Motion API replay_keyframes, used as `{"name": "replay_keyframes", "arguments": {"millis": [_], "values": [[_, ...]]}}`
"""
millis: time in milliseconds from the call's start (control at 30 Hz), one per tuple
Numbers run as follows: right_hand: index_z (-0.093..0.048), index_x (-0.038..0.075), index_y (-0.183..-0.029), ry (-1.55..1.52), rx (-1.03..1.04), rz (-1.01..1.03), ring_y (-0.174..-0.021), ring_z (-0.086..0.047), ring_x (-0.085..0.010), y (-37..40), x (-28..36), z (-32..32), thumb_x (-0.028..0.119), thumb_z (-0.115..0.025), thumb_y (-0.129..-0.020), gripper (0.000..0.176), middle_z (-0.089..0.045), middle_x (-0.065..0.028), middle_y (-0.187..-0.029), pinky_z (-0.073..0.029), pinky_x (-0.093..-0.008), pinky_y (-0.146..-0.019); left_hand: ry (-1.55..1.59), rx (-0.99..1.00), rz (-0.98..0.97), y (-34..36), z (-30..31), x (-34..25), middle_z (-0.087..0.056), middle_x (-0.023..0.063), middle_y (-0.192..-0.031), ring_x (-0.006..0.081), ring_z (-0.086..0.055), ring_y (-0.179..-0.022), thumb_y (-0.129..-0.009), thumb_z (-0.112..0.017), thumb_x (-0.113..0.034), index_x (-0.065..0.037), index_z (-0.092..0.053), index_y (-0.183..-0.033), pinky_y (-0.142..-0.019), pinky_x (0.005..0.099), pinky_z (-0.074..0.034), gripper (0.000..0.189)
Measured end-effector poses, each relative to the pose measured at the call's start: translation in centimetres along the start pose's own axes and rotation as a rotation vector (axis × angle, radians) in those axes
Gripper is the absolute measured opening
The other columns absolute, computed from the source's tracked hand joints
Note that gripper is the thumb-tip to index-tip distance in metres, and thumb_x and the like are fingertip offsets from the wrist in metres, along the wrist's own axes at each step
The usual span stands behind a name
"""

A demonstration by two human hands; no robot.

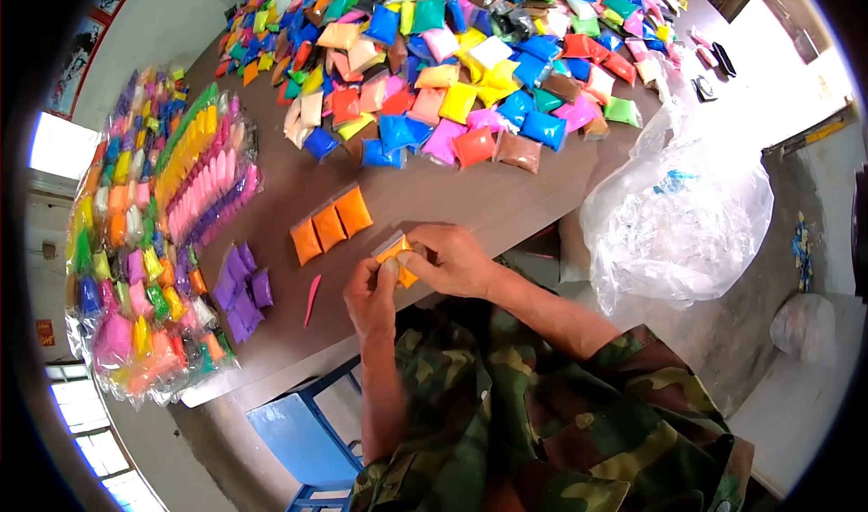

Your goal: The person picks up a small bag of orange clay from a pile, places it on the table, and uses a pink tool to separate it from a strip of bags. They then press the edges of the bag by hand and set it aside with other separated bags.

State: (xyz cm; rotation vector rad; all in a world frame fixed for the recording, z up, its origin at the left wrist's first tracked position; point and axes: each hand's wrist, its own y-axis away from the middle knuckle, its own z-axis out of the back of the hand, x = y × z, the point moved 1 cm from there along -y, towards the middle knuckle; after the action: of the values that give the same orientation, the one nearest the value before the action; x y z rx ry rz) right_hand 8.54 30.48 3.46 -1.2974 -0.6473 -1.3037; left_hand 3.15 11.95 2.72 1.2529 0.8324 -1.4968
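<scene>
Near the front edge of the table, my left hand (371,293) and my right hand (449,261) both grip a small orange packet (408,278). The fingers and thumbs press on it from either side and cover part of it. Just beyond my hands lie three orange packets (329,228) side by side in a row. A thin pink plastic modelling knife (313,300) rests to the left of my left hand. Farther left is a cluster of several purple packets (240,293).
A big heap of multicoloured packets (457,102) covers the far side of the brown table (542,214). Bundled bags of coloured packets (145,241) fill its left end. A clear plastic bag (678,232) hangs at the right edge. A blue chair (303,440) stands below.
</scene>
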Motion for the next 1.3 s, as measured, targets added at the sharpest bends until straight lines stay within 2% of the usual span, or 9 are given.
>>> {"name": "replay_keyframes", "arguments": {"millis": [67,333,633,800,900,967,1000,1067,1300], "values": [[-0.059,0.000,-0.089,-0.039,0.023,-0.079,-0.072,-0.061,-0.0397,0.0,0.1,0.0,0.017,-0.070,-0.095,0.020,-0.061,-0.0185,-0.079,-0.049,-0.0460,-0.065,0.041,0.012,-0.012,0.1,0.0,-0.2,-0.069,0.0011,-0.094,0.0084,-0.058,-0.089,-0.102,-0.072,-0.014,0.000,-0.071,-0.106,-0.081,0.0261,-0.049,0.014],[-0.061,0.000,-0.092,-0.122,-0.066,-0.031,-0.073,-0.063,-0.0396,0.3,0.0,0.1,0.017,-0.071,-0.096,0.021,-0.063,-0.0191,-0.080,-0.050,-0.0450,-0.066,0.140,0.083,-0.072,0.4,-0.9,-0.8,-0.071,-0.0001,-0.101,0.0077,-0.061,-0.093,-0.102,-0.073,-0.015,0.000,-0.073,-0.112,-0.086,0.0264,-0.049,0.018],[-0.061,-0.002,-0.092,-0.065,-0.048,-0.020,-0.078,-0.066,-0.0441,1.0,-0.9,-0.3,0.016,-0.072,-0.098,0.021,-0.065,-0.0218,-0.083,-0.051,-0.0472,-0.067,0.079,0.100,-0.105,0.5,-0.7,-0.5,-0.072,0.0006,-0.098,0.0073,-0.060,-0.095,-0.102,-0.076,-0.032,-0.002,-0.076,-0.119,-0.087,0.0264,-0.049,0.034],[-0.064,-0.001,-0.094,-0.226,-0.085,-0.086,-0.069,-0.061,-0.0381,1.1,-0.8,-0.6,0.017,-0.073,-0.097,0.020,-0.062,-0.0187,-0.078,-0.048,-0.0455,-0.063,0.007,0.129,-0.031,0.8,-0.4,-1.8,-0.071,-0.0002,-0.099,0.0068,-0.059,-0.095,-0.103,-0.074,-0.034,-0.003,-0.076,-0.122,-0.087,0.0273,-0.049,0.036],[-0.063,0.000,-0.091,-0.138,-0.028,-0.132,-0.064,-0.057,-0.0348,0.8,-0.8,-0.5,0.022,-0.072,-0.096,0.025,-0.059,-0.0160,-0.072,-0.047,-0.0449,-0.061,0.077,0.106,-0.068,0.9,-0.6,-1.4,-0.070,-0.0005,-0.097,0.0063,-0.058,-0.094,-0.105,-0.072,-0.032,-0.003,-0.075,-0.118,-0.085,0.0269,-0.049,0.032],[-0.060,0.001,-0.089,-0.084,-0.015,-0.104,-0.061,-0.053,-0.0293,0.7,-0.7,-0.5,0.025,-0.072,-0.097,0.028,-0.053,-0.0129,-0.070,-0.044,-0.0426,-0.059,-0.007,0.108,-0.066,0.5,0.3,0.0,-0.073,0.0040,-0.115,0.0101,-0.063,-0.107,-0.108,-0.065,-0.022,0.001,-0.072,-0.128,-0.103,0.0291,-0.047,0.031],[-0.056,0.002,-0.087,-0.034,-0.002,-0.067,-0.059,-0.048,-0.0238,0.6,-0.7,-0.5,0.027,-0.072,-0.098,0.032,-0.047,-0.0098,-0.067,-0.042,-0.0402,-0.057,0.000,0.115,-0.056,0.5,0.3,0.4,-0.073,0.0040,-0.115,0.0101,-0.063,-0.107,-0.108,-0.065,-0.022,0.001,-0.072,-0.128,-0.103,0.0291,-0.047,0.031],[-0.054,0.002,-0.086,-0.029,-0.011,-0.055,-0.059,-0.046,-0.0241,0.6,-1.0,-0.8,0.028,-0.072,-0.098,0.034,-0.045,-0.0094,-0.067,-0.041,-0.0406,-0.057,0.030,0.070,-0.153,0.3,0.1,0.7,-0.070,0.0001,-0.098,0.0065,-0.059,-0.092,-0.106,-0.070,-0.029,-0.003,-0.071,-0.112,-0.087,0.0256,-0.050,0.027],[-0.062,0.001,-0.094,-0.131,-0.052,-0.101,-0.061,-0.045,-0.0188,0.9,-1.3,-0.8,0.022,-0.074,-0.100,0.026,-0.049,-0.0093,-0.070,-0.043,-0.0375,-0.058,0.016,0.125,-0.077,1.2,-0.7,-2.2,-0.072,0.0039,-0.098,0.0105,-0.063,-0.093,-0.100,-0.073,-0.039,-0.003,-0.074,-0.116,-0.088,0.0267,-0.051,0.039]]}}
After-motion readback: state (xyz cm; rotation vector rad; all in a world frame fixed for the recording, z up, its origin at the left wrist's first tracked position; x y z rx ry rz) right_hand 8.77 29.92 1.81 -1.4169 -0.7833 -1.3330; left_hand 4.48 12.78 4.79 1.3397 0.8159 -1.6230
